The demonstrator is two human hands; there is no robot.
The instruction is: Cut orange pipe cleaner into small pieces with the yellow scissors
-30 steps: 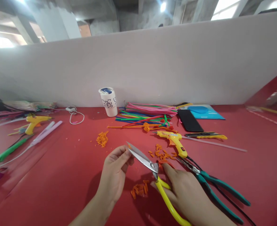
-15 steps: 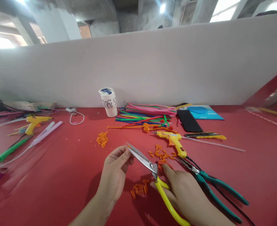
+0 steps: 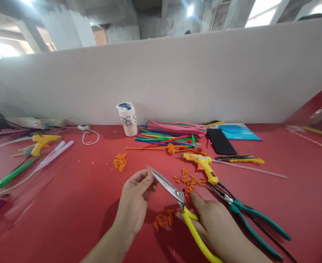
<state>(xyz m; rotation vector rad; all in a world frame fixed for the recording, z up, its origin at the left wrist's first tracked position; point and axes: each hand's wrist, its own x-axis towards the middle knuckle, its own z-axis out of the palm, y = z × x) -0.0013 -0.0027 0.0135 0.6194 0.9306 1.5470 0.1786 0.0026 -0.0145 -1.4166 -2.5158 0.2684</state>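
My right hand (image 3: 217, 223) grips the yellow-handled scissors (image 3: 167, 185), whose blades point up and left and look nearly closed. Their tips touch the fingertips of my left hand (image 3: 136, 197). Its thumb and index finger are pinched together; a tiny orange bit may be between them, too small to make out. Short orange pieces (image 3: 163, 220) lie below the blades. More orange pieces (image 3: 189, 179) are scattered above my right hand. A heap of fine orange bits (image 3: 119, 162) sits to the upper left of my left hand.
Behind are a white cup (image 3: 127, 119), colourful pipe cleaners (image 3: 174, 128) and a black phone (image 3: 221, 141). On the right lie a yellow glue gun (image 3: 203, 165), a cutter (image 3: 240, 158) and green-handled pliers (image 3: 248, 215). Another glue gun (image 3: 41, 143) and a green-handled tool (image 3: 18, 173) are at left.
The scissor blades have closed slightly at my left fingertips. Otherwise the hands hold the same pose, and the whole view has shifted a little.
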